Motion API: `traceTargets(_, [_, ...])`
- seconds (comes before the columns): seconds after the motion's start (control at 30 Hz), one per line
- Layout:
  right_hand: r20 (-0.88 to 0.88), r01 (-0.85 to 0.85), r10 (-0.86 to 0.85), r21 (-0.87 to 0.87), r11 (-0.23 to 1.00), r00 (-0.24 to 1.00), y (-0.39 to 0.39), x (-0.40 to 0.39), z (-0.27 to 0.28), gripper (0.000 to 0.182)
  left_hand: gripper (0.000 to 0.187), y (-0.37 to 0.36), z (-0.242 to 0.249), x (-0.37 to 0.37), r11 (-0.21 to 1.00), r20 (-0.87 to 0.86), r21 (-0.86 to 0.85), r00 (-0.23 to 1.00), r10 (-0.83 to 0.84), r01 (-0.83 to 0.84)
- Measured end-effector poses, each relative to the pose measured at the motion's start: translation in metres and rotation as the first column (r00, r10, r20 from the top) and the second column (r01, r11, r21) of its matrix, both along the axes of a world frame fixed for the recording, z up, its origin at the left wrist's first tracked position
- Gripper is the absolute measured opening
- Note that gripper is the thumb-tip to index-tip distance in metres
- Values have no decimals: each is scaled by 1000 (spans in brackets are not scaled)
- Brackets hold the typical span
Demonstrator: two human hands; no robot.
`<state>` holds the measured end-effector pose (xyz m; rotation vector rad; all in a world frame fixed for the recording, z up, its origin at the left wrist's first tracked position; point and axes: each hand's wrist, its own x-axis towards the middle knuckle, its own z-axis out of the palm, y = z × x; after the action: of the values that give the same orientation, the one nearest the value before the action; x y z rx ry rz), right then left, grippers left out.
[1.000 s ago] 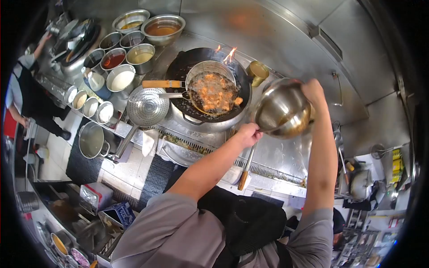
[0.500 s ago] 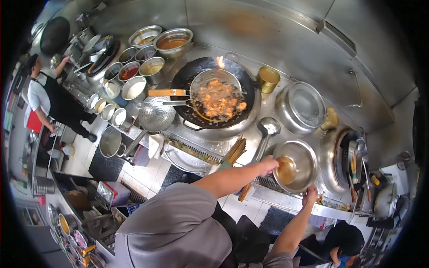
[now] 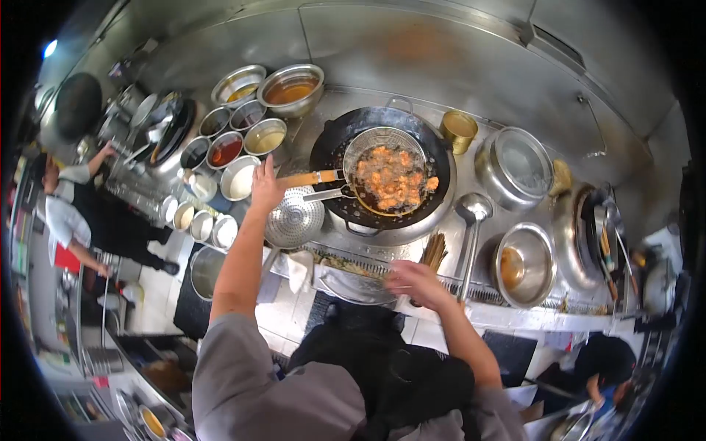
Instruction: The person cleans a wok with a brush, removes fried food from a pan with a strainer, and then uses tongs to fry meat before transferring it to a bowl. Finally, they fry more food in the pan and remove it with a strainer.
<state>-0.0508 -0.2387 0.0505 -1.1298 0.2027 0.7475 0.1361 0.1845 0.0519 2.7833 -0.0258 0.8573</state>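
My left hand [image 3: 266,185] is at the end of the wooden handle [image 3: 307,178] of a wire strainer, fingers stretched out; a firm grip does not show. The strainer's mesh basket [image 3: 384,135] rests in a black wok [image 3: 329,144]. Browned fried pieces [image 3: 391,179] bubble in the oil, with a second, metal handle [image 3: 323,195] beside them. My right hand [image 3: 421,284], blurred by motion, is over the counter's front edge with its fingers extended and nothing seen in them. Right of it, a steel bowl [image 3: 540,257] holding some brown liquid stands tilted on the counter.
A perforated skimmer [image 3: 296,217] lies left of the wok. Sauce containers [image 3: 224,150] and two larger bowls [image 3: 291,90] stand behind it. A ladle [image 3: 472,213], a bamboo brush [image 3: 434,251] and a steel pot [image 3: 515,169] are to the right. Co-workers [image 3: 92,209] stand at left and lower right.
Both hands have let go of the steel bowl, which stays on the counter. My left hand has moved left to the strainer's wooden handle, and my right hand has swung left. The view has shifted.
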Motion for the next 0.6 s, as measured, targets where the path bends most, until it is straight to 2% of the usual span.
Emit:
traceTargets(0.03, [-97, -128, 138, 99, 987, 986, 51, 16, -5, 56, 52, 11, -3, 3, 999, 1, -3, 999, -35, 35])
traceTargets(0.07, [-179, -188, 218, 172, 967, 959, 100, 34, -14, 65, 52, 18, -5, 5, 985, -287, -138, 948, -140, 104])
traceTargets(0.1, [-186, -221, 269, 240, 945, 945, 143, 51, -21, 73, 51, 22, -8, 8, 952, -534, -275, 803, -265, 132])
traceTargets(0.17, [-269, -54, 77, 94, 994, 960, 219, 81, -40, 70, 43, 14, -1, -2, 960, -544, -228, 797, -264, 162])
traceTargets(0.2, [-263, 32, -8, 85, 996, 965, 246, 92, -30, 66, 43, 14, 1, -5, 955, -547, -229, 787, -287, 190])
traceTargets(0.27, [-264, 130, -107, 72, 989, 959, 271, 105, -23, 62, 48, 18, 7, -13, 842, -770, -538, 435, -467, -47])
traceTargets(0.3, [-232, 165, -129, 142, 976, 964, 277, 108, -26, 55, 48, 20, 12, -16, 841, -771, -540, 423, -476, -37])
traceTargets(0.33, [-199, 196, -155, 211, 958, 968, 282, 110, -25, 49, 47, 21, 17, -18, 835, -748, -541, 394, -533, 102])
traceTargets(0.37, [-257, 262, -204, 220, 940, 945, 281, 106, -24, 37, 46, 21, 21, -22, 809, -727, -538, 356, -588, 238])
traceTargets(0.4, [-259, 278, -220, 210, 938, 940, 276, 99, -20, 37, 46, 21, 22, -27, 800, -723, -547, 343, -600, 248])
traceTargets(0.43, [-246, 311, -260, 199, 929, 934, 268, 93, -14, 30, 41, 19, 24, -32, 644, -613, -762, 253, -749, 61])
traceTargets(0.47, [-228, 342, -298, 192, 920, 927, 259, 88, -7, 22, 36, 17, 27, -33, 434, -457, -889, 199, -867, -148])
traceTargets(0.5, [-283, 409, -356, 158, 899, 891, 254, 79, 22, 16, 36, 14, 36, -35, 431, -451, -891, 188, -872, -139])
traceTargets(0.57, [-293, 383, -326, 164, 909, 899, 229, 63, 40, 14, 29, 11, 52, -42, 110, -242, -864, 212, -947, -490])
traceTargets(0.6, [-305, 342, -279, 175, 923, 911, 219, 56, 48, 12, 29, 9, 46, -37, 120, -245, -865, 201, -948, -488])
